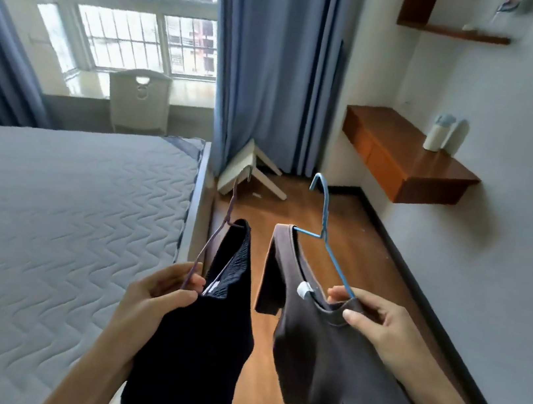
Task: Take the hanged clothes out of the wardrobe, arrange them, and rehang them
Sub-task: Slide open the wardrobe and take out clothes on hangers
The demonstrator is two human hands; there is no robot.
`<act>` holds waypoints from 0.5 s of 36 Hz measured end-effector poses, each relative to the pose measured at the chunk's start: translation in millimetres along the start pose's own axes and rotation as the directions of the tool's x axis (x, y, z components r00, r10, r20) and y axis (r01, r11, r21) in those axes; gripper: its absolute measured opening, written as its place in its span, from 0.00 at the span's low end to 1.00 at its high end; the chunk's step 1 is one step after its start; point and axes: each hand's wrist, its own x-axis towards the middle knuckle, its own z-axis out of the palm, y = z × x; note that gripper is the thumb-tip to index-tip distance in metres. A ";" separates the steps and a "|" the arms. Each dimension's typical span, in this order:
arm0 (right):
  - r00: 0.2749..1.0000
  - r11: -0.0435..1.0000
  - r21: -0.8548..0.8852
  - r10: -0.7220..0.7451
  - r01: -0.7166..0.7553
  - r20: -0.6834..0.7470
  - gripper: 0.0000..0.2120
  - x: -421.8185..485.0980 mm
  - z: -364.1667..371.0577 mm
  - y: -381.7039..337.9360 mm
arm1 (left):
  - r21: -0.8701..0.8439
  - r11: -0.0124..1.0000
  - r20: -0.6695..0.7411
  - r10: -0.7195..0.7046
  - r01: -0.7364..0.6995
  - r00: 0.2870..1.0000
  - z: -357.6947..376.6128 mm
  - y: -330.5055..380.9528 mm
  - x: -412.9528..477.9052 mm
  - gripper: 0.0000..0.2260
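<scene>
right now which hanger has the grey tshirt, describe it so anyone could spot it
Start at the wooden floor between the bed and the wall. Two hangers are held above it; take the one in the right hand. It is the blue hanger, carrying the grey t-shirt, whereas its neighbour is purplish and holds a black garment.

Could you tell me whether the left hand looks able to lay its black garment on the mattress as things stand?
Probably yes. The left hand holds the purple hanger with the black garment right beside the mattress, whose near surface is bare, with nothing between them.
</scene>
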 end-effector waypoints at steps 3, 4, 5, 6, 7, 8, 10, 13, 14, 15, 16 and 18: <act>0.999 1.000 0.007 0.012 -0.012 0.045 0.14 49.8 -5.2 10.4 | -0.014 0.999 -0.050 -0.051 0.051 0.997 5.5 -9.9 33.4 0.15; 0.998 1.000 0.006 0.018 -0.018 0.062 0.14 68.8 -7.7 13.3 | -0.017 0.998 -0.071 -0.067 0.066 0.995 8.0 -12.2 46.6 0.17; 0.996 1.000 0.001 0.021 -0.021 0.081 0.13 89.3 -10.0 15.8 | -0.018 0.997 -0.095 -0.078 0.077 0.992 9.8 -14.9 61.3 0.18; 0.995 1.000 -0.004 0.024 -0.024 0.101 0.13 110.3 -12.0 17.8 | -0.017 0.996 -0.117 -0.084 0.083 0.989 12.2 -16.4 76.5 0.18; 0.993 1.000 -0.008 0.024 -0.023 0.120 0.13 132.3 -13.8 18.8 | -0.012 0.996 -0.140 -0.088 0.087 0.986 14.0 -17.8 92.6 0.18; 0.990 1.000 -0.010 0.024 -0.022 0.139 0.13 155.3 -15.2 18.7 | -0.009 0.996 -0.157 -0.089 0.089 0.984 16.6 -18.0 109.5 0.18; 0.983 1.000 -0.017 0.019 -0.016 0.180 0.13 200.7 -17.7 15.0 | -0.006 0.995 -0.179 -0.096 0.096 0.979 21.7 -15.5 143.2 0.18; 0.972 0.999 -0.034 0.011 -0.003 0.235 0.13 262.1 -19.0 4.1 | 0.006 0.996 -0.200 -0.090 0.093 0.976 29.5 -2.9 190.0 0.19; 0.969 0.999 -0.036 0.002 0.008 0.246 0.13 281.3 -19.6 -0.5 | 0.018 0.997 -0.208 -0.072 0.077 0.975 32.2 3.6 205.1 0.19; 0.966 0.999 -0.036 -0.010 0.020 0.257 0.13 300.2 -20.3 -5.0 | 0.037 0.998 -0.219 -0.050 0.060 0.975 34.4 10.0 219.8 0.19; 0.964 0.999 -0.035 -0.019 0.029 0.264 0.13 317.9 -21.0 -9.2 | 0.060 0.997 -0.230 -0.027 0.042 0.973 36.5 15.5 233.8 0.17; 0.961 0.999 -0.028 -0.022 0.031 0.276 0.12 350.6 -21.5 -16.4 | 0.099 0.995 -0.246 0.008 0.017 0.969 40.4 23.6 257.8 0.13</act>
